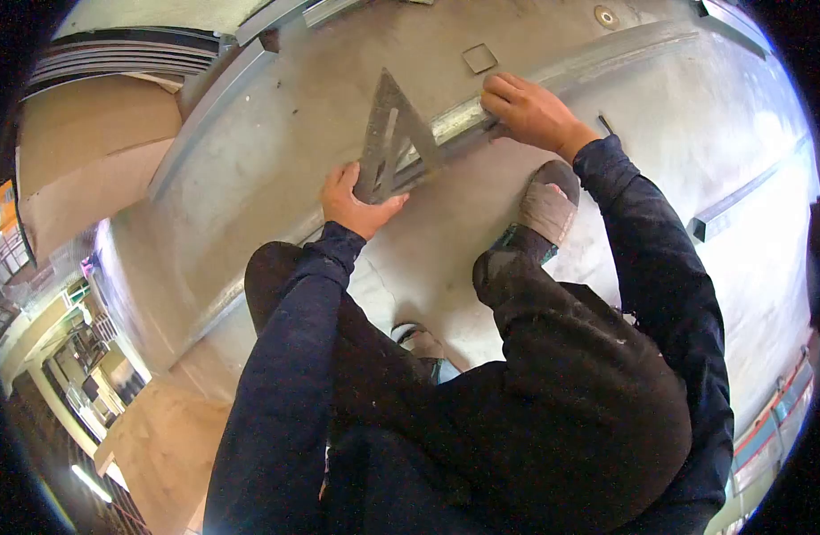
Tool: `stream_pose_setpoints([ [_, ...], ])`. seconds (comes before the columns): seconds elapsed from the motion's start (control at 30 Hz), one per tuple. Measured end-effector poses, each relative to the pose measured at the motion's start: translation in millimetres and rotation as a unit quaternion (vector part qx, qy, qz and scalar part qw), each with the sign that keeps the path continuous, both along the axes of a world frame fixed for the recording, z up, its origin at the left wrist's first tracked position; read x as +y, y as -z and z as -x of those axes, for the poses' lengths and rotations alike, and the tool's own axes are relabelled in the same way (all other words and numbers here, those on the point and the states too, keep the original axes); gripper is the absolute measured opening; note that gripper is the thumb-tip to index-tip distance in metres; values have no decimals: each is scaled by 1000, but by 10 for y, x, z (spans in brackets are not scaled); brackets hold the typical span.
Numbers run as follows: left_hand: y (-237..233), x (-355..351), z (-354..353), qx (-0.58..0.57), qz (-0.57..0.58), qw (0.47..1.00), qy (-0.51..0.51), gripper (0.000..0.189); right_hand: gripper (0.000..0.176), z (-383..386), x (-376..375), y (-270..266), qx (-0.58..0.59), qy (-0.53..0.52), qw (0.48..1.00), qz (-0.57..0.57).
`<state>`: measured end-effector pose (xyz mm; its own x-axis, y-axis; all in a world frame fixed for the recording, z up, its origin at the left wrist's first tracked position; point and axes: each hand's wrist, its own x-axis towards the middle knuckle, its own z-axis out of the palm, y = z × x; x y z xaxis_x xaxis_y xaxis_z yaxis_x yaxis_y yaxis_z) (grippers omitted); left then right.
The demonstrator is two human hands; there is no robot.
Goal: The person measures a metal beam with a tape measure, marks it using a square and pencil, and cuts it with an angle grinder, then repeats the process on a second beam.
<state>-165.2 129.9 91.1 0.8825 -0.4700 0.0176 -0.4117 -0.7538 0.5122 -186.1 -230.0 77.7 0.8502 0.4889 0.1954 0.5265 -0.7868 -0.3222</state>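
Observation:
My left hand (358, 207) is closed round the lower corner of a grey triangular set square (378, 125), thumb on one side and fingers on the other. The set square stands tilted over a long metal strip (459, 119) that runs diagonally across the metal sheet (294, 134). My right hand (535, 111) rests at the strip further along, fingers curled against it. Whatever those fingers may hold is hidden beneath them. A thin dark pen-like stick (605, 125) lies close to my right wrist.
A small square outline (479, 59) and a round fitting (606, 17) are on the sheet beyond my hands. One metal profile (753, 187) lies at right, another (214, 116) at left beside brown panels (98, 152). My shoe (550, 209) is on the sheet near the strip.

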Motion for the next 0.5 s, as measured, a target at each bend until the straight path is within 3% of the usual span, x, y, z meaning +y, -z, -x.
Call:
stream_pose_setpoints([
  [0.17,149,-23,110,-10,-58,997,-42,73,53,304,40,202,0,44,997,-62],
  [0.23,106,-84,97,-35,-91,994,-43,71,47,333,105,135,27,100,987,-126],
  [0.3,-26,-119,69,99,-71,989,-89,68,39,437,189,41,5,136,974,-182],
  [0.37,66,-71,93,97,-48,989,-97,66,31,612,321,18,-22,172,958,-229],
  [0.43,75,-88,89,119,-6,987,-107,65,16,807,459,-43,95,287,905,-298],
  [0.5,69,-125,102,87,-28,991,-96,64,15,990,624,-14,131,318,888,-306],
])
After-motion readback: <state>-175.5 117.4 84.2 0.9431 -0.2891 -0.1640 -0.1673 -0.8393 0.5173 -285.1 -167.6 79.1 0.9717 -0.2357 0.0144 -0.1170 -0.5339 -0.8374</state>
